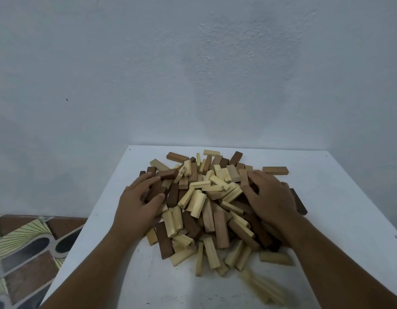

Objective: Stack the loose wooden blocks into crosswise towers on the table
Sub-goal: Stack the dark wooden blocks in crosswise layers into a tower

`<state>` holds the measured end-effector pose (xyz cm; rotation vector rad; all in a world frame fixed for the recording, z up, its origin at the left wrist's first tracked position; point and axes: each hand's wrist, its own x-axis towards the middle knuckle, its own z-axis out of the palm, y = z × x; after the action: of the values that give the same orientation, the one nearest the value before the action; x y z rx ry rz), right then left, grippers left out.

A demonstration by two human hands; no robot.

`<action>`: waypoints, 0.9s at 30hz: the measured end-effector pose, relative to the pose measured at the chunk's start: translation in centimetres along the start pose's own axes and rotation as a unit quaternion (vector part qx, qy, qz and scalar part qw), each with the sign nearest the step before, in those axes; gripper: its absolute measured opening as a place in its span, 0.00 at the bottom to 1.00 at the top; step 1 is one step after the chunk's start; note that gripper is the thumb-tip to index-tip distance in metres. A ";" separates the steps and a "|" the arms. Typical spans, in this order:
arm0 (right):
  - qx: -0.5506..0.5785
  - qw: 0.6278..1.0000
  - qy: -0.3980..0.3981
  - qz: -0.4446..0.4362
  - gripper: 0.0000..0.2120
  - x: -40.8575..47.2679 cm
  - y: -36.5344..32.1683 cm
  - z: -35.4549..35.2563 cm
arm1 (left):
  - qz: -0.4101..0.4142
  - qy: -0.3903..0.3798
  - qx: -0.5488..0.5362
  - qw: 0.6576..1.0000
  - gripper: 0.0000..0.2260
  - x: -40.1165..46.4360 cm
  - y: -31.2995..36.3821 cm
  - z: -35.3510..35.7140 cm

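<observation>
I see both hands on the heap of wooden blocks (206,208) mid-table (340,197): left hand (138,204) and right hand (270,197) pressing with loosely spread fingers (gripping nothing).

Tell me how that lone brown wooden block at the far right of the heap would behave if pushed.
The lone brown rectangular wooden block looks rigid. Lying flat on the white table, it would probably slide rather than roll or tip. It likely weighs little, judging by its size.
</observation>
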<state>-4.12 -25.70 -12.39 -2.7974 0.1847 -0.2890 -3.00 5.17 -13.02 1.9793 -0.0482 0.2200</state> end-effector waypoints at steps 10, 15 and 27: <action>0.011 0.999 -0.026 -0.038 0.26 0.1 -3.9 1.7 | -0.028 0.116 -0.042 0.992 0.14 -0.1 -0.2 -0.7; 0.205 0.975 0.081 0.009 0.16 1.1 -2.9 -0.1 | -0.028 0.121 -0.032 0.992 0.14 0.1 -0.2 -0.7; 0.204 0.975 -0.062 0.066 0.23 4.1 -2.4 1.1 | -0.020 0.124 -0.031 0.992 0.14 0.2 0.2 -0.5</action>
<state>0.37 -23.80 -11.92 -2.3735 0.2497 -0.1033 -2.92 5.58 -12.64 1.8768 0.1438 0.4322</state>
